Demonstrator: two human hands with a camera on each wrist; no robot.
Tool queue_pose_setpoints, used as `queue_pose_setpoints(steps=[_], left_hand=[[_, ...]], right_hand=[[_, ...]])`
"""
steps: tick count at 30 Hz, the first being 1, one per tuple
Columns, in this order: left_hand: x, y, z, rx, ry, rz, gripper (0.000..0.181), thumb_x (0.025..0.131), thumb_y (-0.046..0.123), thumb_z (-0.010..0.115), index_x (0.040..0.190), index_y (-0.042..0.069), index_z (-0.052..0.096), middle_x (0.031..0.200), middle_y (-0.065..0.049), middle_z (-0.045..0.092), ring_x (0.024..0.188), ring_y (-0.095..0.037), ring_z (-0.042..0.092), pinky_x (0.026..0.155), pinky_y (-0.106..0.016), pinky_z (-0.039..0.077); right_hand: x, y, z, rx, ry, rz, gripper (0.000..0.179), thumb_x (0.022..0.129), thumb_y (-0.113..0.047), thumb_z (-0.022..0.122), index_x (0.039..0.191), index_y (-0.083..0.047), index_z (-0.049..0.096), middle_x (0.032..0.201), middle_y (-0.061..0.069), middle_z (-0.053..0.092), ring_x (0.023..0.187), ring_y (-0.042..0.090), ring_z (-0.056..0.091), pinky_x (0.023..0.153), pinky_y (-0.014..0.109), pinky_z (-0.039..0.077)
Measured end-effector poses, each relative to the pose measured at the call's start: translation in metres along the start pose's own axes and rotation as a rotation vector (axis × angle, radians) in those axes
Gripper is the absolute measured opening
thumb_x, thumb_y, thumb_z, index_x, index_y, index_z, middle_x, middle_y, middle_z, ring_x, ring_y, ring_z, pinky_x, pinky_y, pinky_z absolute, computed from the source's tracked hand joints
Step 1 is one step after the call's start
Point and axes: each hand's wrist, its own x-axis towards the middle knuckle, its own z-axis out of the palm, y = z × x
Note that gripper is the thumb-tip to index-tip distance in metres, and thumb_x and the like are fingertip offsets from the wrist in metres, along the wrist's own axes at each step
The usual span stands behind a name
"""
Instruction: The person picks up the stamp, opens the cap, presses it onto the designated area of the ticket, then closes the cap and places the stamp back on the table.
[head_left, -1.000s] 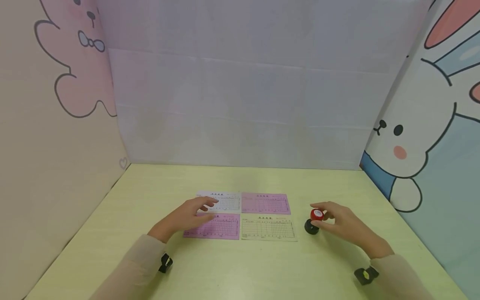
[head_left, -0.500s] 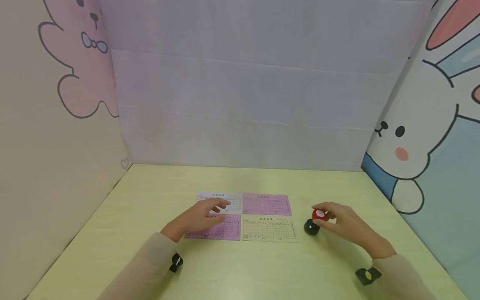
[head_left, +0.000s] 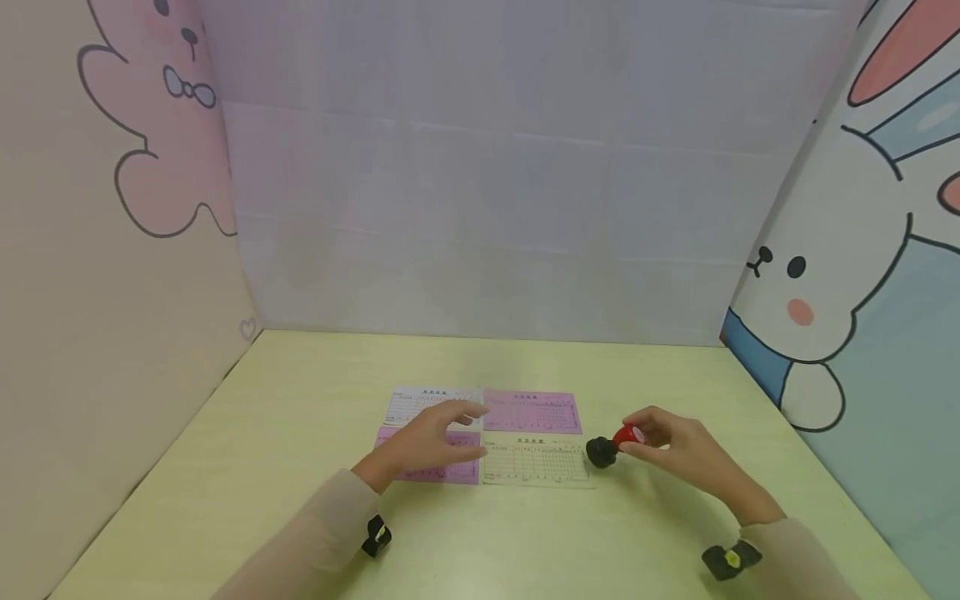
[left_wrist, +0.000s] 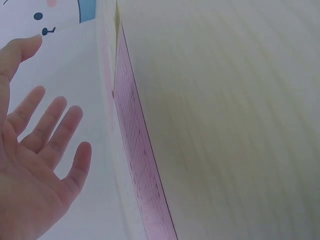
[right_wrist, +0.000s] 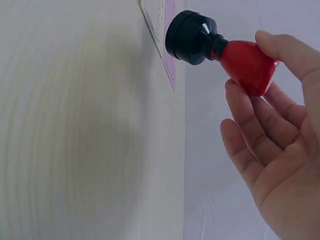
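My right hand (head_left: 678, 450) pinches the red handle of a stamp (right_wrist: 245, 65) between thumb and fingers. The stamp's round black base (head_left: 602, 452) tilts toward the left, by the right edge of the pale yellow form (head_left: 536, 462). In the right wrist view the stamp appears raised off the table. My left hand (head_left: 427, 442) hovers with spread fingers over the forms and holds nothing. Beneath it, a purple form (head_left: 457, 472) and a white form (head_left: 408, 402) are partly covered. A pink form (head_left: 532, 412) lies behind the yellow one.
The forms sit edge to edge on the light yellow table (head_left: 510, 550). A white sheet (head_left: 480, 183) hangs behind the table. Side walls with a cartoon bear (head_left: 172, 158) and a cartoon rabbit (head_left: 825, 308) bound it left and right.
My left hand has moved right across the forms. The stamp in my right hand has tipped over, its black base swinging left toward the yellow form.
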Motion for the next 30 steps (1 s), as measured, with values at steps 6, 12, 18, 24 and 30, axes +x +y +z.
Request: queue_pose_setpoints(steps=[6, 12, 18, 24, 30], left_hand=[[0.006, 0.011, 0.012, -0.079, 0.026, 0.004, 0.063, 0.090, 0.041, 0.076, 0.144, 0.020, 0.053, 0.144, -0.006, 0.055, 0.127, -0.020, 0.054, 0.105, -0.050, 0.044], [0.013, 0.021, 0.024, -0.124, 0.053, 0.030, 0.067, 0.088, 0.042, 0.077, 0.147, 0.025, 0.050, 0.144, -0.001, 0.055, 0.125, -0.018, 0.056, 0.104, -0.049, 0.045], [0.016, 0.030, 0.035, -0.171, 0.081, 0.025, 0.064, 0.088, 0.039, 0.078, 0.145, 0.031, 0.051, 0.141, 0.000, 0.057, 0.122, -0.017, 0.059, 0.101, -0.050, 0.047], [0.020, 0.037, 0.043, -0.251, 0.122, -0.003, 0.059, 0.087, 0.037, 0.079, 0.141, 0.031, 0.055, 0.139, 0.002, 0.060, 0.120, -0.014, 0.060, 0.101, -0.049, 0.047], [0.023, 0.043, 0.051, -0.236, 0.113, -0.002, 0.062, 0.086, 0.039, 0.080, 0.142, 0.029, 0.056, 0.139, 0.007, 0.059, 0.120, -0.012, 0.060, 0.099, -0.039, 0.050]], right_hand=[[0.002, -0.003, 0.004, 0.131, -0.022, 0.058, 0.045, 0.091, -0.031, 0.076, 0.125, -0.004, 0.063, 0.108, 0.004, 0.068, 0.096, 0.019, 0.065, 0.080, 0.021, 0.054], [0.004, -0.005, 0.007, 0.282, -0.054, 0.088, 0.047, 0.092, -0.024, 0.075, 0.129, 0.001, 0.058, 0.112, 0.011, 0.067, 0.099, 0.024, 0.065, 0.082, 0.021, 0.054], [0.004, -0.009, 0.011, 0.394, -0.115, 0.118, 0.047, 0.094, -0.022, 0.073, 0.131, 0.001, 0.055, 0.119, 0.016, 0.065, 0.101, 0.026, 0.064, 0.084, 0.023, 0.054], [0.004, -0.018, 0.017, 0.432, -0.142, 0.150, 0.048, 0.094, -0.024, 0.072, 0.133, -0.001, 0.054, 0.123, 0.016, 0.064, 0.106, 0.027, 0.064, 0.090, 0.029, 0.053], [0.004, -0.024, 0.026, 0.472, -0.162, 0.172, 0.050, 0.095, -0.026, 0.071, 0.135, -0.001, 0.053, 0.129, 0.016, 0.063, 0.113, 0.029, 0.063, 0.096, 0.040, 0.053]])
